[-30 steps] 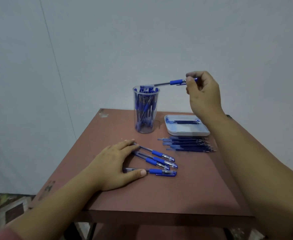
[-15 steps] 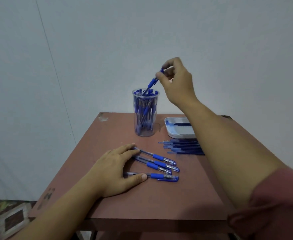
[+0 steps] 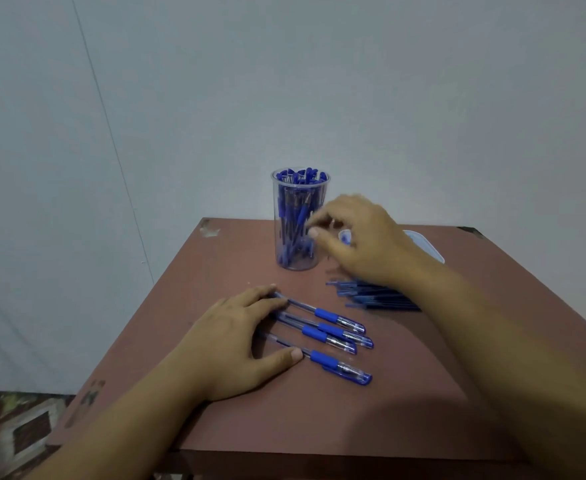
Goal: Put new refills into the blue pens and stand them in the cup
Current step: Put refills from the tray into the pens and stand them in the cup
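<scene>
The cup [image 3: 289,220] holds many pens; four pens [image 3: 325,313] remain under the flat left hand [image 3: 229,344]; right hand [image 3: 364,240] empty, fingers loose.

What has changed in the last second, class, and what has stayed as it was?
The right hand let go of the blue pen it was lowering into the clear plastic cup and has dropped, empty, toward the loose blue refills. The left hand stays resting on the four blue pens lying on the brown table; cup, refills and shallow white tray have not moved.
</scene>
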{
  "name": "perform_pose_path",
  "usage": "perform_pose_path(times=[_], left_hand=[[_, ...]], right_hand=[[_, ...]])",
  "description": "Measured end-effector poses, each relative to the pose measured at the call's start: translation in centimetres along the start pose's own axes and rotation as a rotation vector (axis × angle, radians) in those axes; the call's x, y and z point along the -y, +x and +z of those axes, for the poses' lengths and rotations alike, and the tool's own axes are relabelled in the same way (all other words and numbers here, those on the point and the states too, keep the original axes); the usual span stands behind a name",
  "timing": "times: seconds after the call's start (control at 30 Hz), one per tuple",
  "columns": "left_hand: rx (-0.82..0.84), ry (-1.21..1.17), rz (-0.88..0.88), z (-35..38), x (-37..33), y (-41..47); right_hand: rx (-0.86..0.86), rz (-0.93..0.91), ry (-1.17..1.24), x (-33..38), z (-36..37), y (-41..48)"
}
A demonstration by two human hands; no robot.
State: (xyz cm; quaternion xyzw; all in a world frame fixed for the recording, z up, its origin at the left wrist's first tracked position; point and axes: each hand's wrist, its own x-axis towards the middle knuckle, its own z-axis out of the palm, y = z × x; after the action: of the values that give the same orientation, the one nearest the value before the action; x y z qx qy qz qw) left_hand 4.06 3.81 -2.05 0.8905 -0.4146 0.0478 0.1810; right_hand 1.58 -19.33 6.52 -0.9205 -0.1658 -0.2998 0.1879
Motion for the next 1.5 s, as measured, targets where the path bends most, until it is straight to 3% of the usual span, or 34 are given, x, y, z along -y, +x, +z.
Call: perform_pose_path(times=[0.1,0.27,0.47,0.87,1.33,1.5], left_hand=[[-0.013,-0.007,0.000,0.1,-0.1,0.0],[-0.027,-0.014,-0.010,0.2,-0.2,0.0],[-0.077,0.004,0.035,0.0,-0.5,0.0],[-0.164,0.041,0.171,-1.6,-1.8,4.2],[-0.350,-0.002,0.198,-0.1,-1.0,4.7],[-0.372,-0.071,0.184,-0.1,-1.2,4.7]], right_hand=[[0.394,0.143,-0.022,-0.3,-0.9,-3.9],[0.497,0.245,-0.092,-1.8,-0.4,-6.8],[0.452,0.233,-0.105,-1.7,0.5,-6.8],[0.056,0.315,0.173,-1.7,1.3,-6.7],[0.101,0.335,0.412,-1.3,1.3,-6.7],[0.032,0.346,0.472,-0.8,1.5,-6.8]])
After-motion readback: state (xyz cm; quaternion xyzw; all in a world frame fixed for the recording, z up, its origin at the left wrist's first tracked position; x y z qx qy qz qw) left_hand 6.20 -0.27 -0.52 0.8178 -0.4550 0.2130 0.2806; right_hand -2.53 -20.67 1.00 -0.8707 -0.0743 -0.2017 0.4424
